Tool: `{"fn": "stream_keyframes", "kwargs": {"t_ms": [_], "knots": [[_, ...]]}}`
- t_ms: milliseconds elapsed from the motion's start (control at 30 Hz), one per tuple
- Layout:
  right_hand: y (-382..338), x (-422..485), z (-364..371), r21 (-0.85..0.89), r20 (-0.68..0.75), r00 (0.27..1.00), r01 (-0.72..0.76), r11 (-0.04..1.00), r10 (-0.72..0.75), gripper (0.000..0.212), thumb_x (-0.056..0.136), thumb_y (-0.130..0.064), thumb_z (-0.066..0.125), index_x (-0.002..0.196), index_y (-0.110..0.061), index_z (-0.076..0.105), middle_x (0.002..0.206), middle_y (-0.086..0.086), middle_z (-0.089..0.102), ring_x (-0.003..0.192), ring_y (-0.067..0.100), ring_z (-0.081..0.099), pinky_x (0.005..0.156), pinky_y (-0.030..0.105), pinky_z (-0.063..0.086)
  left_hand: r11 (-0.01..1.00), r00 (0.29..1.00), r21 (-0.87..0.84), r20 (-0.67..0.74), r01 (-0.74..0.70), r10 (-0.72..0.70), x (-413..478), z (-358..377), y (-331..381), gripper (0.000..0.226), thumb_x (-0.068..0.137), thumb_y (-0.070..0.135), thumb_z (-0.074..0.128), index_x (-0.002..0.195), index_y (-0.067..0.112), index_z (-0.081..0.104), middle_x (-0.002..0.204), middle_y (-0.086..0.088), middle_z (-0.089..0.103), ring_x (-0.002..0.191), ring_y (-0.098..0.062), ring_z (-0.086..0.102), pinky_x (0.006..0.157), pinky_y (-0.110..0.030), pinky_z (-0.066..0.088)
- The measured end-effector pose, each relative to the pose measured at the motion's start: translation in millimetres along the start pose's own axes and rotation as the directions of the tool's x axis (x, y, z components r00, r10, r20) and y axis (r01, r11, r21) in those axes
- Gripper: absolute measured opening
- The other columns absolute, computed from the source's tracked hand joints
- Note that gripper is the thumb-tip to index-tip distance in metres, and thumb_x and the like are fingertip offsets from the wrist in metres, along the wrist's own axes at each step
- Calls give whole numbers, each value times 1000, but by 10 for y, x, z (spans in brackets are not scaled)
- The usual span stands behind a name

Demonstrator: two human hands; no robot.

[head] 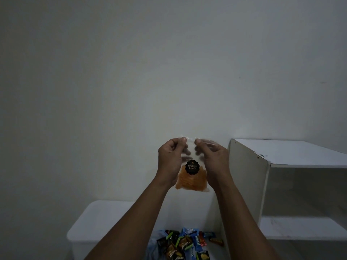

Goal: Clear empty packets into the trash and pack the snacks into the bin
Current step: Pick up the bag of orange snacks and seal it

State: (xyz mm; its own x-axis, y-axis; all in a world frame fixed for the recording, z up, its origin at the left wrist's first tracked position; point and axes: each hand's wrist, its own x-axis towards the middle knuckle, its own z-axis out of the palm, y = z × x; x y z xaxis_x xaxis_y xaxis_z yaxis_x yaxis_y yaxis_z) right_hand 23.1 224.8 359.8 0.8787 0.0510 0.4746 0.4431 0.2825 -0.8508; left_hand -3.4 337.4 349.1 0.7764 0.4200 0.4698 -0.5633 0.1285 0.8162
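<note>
head view: both hands hold a clear bag of orange chips [190,177] up in front of the wall, well above the white bin [88,228] at the bottom of the frame. the bag is part full, so by my reading it counts as a snack and belongs in the bin, not the trash. the step looks like pressing the top seal shut; to do it well, pinch along the whole strip from one end to the other, keep the bag upright so the chips stay low, and don't squeeze the filled part.

the left hand [171,156] is curled closed, thumb and fingertips pinching the bag's top left edge. the right hand [212,156] is half closed, fingers pinching the top right edge, slightly blurred. both forearms reach up and forward, wrists bent inward toward each other. small wrapped snacks [180,244] lie just right of the bin, a white shelf unit [247,175] further right.
</note>
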Motion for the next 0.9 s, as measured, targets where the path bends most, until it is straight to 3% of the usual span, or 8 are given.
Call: {"fn": "stream_keyframes", "kwargs": {"t_ms": [167, 300, 567, 733, 900], "knots": [[-17, -17, 13, -49, 45, 999, 27, 998, -25, 13, 88, -25, 73, 89, -12, 76, 71, 1, 71, 65, 10, 62, 65, 26, 47, 998, 1000, 60, 27, -5, 3, 6, -8, 30, 14, 94, 21, 64, 91, 8, 70, 73, -3, 63, 68, -11, 63, 66, -29, 55], [-2, -18, 29, 5, 1, 1000, -7, 1000, 7, 11, 89, -21, 71, 84, -12, 74, 70, 1, 69, 66, 11, 61, 67, 33, 48, 999, 1000, 41, -11, 9, -9, 43, -30, 31, 14, 96, 21, 62, 95, 8, 68, 72, -6, 60, 66, -11, 60, 62, -25, 53], [27, -45, 58, -64, -1, 999, 46, 997, -46, 16, 92, -27, 69, 82, -16, 75, 69, 0, 68, 66, 8, 61, 67, 28, 49, 999, 999, 37, 23, 39, -40, 42, -42, 36, 12, 90, 22, 71, 94, 11, 73, 78, -4, 66, 68, -13, 61, 65, -29, 53], [43, -69, 100, 12, -75, 996, 46, 999, -45, 20, 96, -25, 63, 81, -17, 74, 68, -1, 67, 68, 12, 63, 70, 33, 51, 998, 997, 17, -39, 60, -59, 59, -47, 65, 6, 89, 20, 72, 88, 14, 70, 76, -3, 66, 65, -14, 61, 60, -28, 52], [40, -79, 107, 2, -87, 993, 78, 997, -78, 20, 96, -26, 63, 80, -21, 76, 70, 0, 69, 70, 12, 64, 72, 34, 51, 997, 996, 4, 35, 81, -82, 74, -67, 101, 9, 85, 22, 76, 89, 14, 74, 77, -4, 69, 68, -17, 61, 65, -32, 51]]}}
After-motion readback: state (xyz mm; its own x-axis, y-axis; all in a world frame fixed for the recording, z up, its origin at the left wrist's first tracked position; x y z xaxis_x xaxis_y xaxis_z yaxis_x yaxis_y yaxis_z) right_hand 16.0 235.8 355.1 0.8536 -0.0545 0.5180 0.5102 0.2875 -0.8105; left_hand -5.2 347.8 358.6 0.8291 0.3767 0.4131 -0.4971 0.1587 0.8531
